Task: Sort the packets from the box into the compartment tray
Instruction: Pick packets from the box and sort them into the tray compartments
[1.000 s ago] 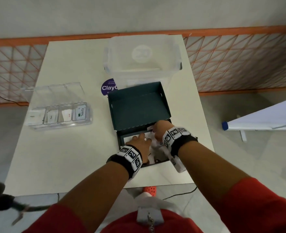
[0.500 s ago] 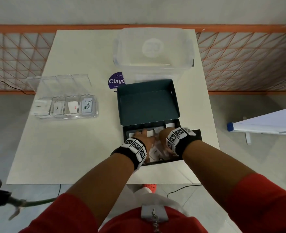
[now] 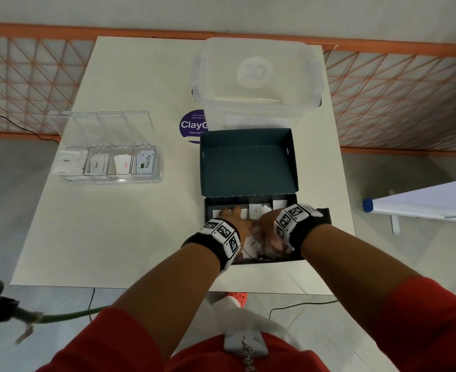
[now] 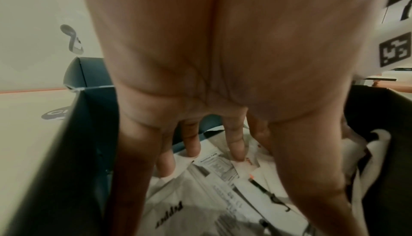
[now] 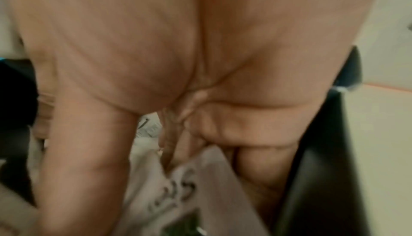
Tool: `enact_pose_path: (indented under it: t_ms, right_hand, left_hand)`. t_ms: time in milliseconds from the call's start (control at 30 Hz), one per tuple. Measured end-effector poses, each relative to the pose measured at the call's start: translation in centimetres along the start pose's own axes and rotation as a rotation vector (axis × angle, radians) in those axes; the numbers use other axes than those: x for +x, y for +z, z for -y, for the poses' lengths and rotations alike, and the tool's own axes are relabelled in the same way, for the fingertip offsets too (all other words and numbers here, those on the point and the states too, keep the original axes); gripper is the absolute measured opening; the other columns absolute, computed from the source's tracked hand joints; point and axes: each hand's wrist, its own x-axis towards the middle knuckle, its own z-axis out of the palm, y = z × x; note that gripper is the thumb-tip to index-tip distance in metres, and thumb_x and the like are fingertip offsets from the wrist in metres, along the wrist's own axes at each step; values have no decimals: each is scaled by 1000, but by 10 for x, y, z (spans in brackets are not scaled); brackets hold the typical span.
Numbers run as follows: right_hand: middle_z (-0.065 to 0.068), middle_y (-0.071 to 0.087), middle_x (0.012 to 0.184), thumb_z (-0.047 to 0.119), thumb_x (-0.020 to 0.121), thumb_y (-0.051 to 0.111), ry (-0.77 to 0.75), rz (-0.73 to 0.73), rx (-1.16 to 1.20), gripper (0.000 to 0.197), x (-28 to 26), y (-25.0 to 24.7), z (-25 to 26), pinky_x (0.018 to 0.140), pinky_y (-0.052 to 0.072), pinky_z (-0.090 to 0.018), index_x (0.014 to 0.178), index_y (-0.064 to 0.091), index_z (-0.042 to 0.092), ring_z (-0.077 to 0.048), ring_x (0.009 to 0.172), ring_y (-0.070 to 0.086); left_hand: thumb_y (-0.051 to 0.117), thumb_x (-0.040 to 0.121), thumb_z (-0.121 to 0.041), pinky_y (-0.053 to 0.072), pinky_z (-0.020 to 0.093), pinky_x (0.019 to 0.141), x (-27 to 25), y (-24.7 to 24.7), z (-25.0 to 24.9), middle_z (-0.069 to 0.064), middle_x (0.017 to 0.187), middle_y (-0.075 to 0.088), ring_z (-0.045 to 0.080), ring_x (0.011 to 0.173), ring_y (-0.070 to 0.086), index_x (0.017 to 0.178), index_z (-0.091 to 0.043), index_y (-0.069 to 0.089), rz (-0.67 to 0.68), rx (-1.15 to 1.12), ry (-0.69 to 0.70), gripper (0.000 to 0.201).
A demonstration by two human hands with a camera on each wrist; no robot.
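Box: the dark box (image 3: 248, 167) sits on the bench (image 3: 114, 224) with its lid propped back, so both hands can reach inside.
Left hand (image 3: 237, 221): fingers (image 4: 191, 144) spread straight on the loose packets (image 4: 214, 165), probably sifting; grasping nothing.
Right hand (image 3: 268, 232): low among the packets, fingers curled around a Stevia packet (image 5: 178, 192).
Compartment tray (image 3: 111, 178): well left of the box, lid raised, one packet type per compartment.

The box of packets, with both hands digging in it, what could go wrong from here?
1. The packets lie overlapped in the box, so the left hand or right hand might lift two kinds together.
2. Several look alike and white, so one could land in the wrong compartment of the tray.
3. The right fingers are blurred; their grip may be loose.
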Motion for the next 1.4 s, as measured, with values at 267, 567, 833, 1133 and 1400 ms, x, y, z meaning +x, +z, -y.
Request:
enact_pose_path:
  t_ms: [267, 567, 833, 1133, 1400]
  right_hand:
    - [-1, 70, 105, 22, 75, 81, -9, 29, 220, 37, 7, -12, -3, 61, 45, -24, 110, 69, 21, -19, 88, 66]
    - [8, 62, 123, 5, 75, 79, -124, -82, 430, 69, 9, -23, 19, 87, 49, -27, 135, 57, 29, -17, 111, 60]
    - [-4, 49, 135, 46, 69, 81, -145, -198, 167, 81, 21, -13, 52, 79, 49, -34, 138, 45, 23, -30, 107, 61]
    - [-4, 70, 104, 31, 86, 70, -243, -200, 286, 30, 40, -25, 97, 70, 38, -28, 111, 65, 16, -18, 79, 54]
    - [17, 53, 66, 53, 61, 69, -164, -24, 74, 29, 49, -25, 104, 59, 43, -27, 68, 50, 31, -12, 64, 57]
  left_hand:
    - [73, 76, -18, 47, 42, 92, -14, -28, 2, 10, 132, 38, 36, 117, 48, 133, -28, 47, 67, -128, 1, 64]
    - [53, 83, -3, 49, 40, 81, -47, -56, 35, 11, 111, 51, 31, 98, 54, 111, -12, 56, -309, -177, -209, 29]
    - [59, 83, -1, 49, 35, 76, -55, -45, 46, 16, 117, 40, 28, 74, 52, 123, -13, 45, -310, -347, -320, 43]
    - [54, 87, -8, 51, 42, 86, -56, -44, 46, 16, 112, 45, 37, 88, 59, 116, -13, 48, -329, -467, -353, 29]
    - [58, 84, -3, 51, 37, 83, -56, -41, 51, 14, 113, 44, 32, 88, 58, 119, -15, 47, -317, -494, -328, 38]
